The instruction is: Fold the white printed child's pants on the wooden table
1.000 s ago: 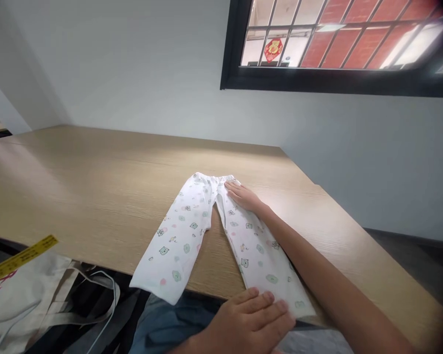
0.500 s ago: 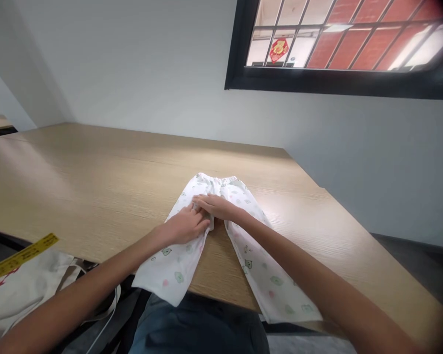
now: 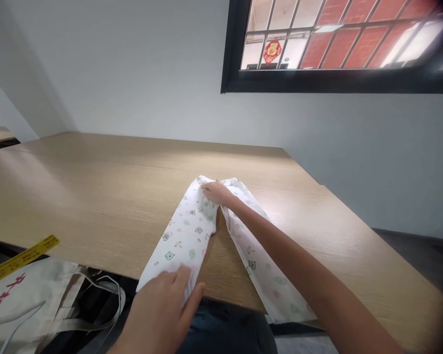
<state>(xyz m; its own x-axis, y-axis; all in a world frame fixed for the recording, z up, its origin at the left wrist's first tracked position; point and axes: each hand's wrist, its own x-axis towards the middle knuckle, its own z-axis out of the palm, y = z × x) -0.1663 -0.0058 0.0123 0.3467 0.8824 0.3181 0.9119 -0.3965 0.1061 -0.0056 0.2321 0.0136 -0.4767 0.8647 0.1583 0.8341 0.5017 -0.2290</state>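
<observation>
White children's trousers [image 3: 186, 228] with small green and pink animal prints lie on the wooden table, waistband at the far side and legs spread toward me. My right hand [image 3: 217, 191] rests on the upper part just below the waistband, its fingers laid on the cloth. Over the lower part of the left trouser leg is my left hand [image 3: 166, 300], thumb apart from the fingers and holding nothing. It covers some of that leg's hem. My right forearm hides part of the other leg.
The trousers lie on a wooden table [image 3: 96, 196], their hems near its front edge. At the lower left sit a white cloth bag [image 3: 29, 290] with red lettering, a yellow printed strip [image 3: 22, 259] and a pale cord. Behind the table, a wall holds a dark-framed window [image 3: 317, 81].
My left hand has come away from the upper trousers and down toward me along the left leg. My right hand has shifted slightly up toward the waistband.
</observation>
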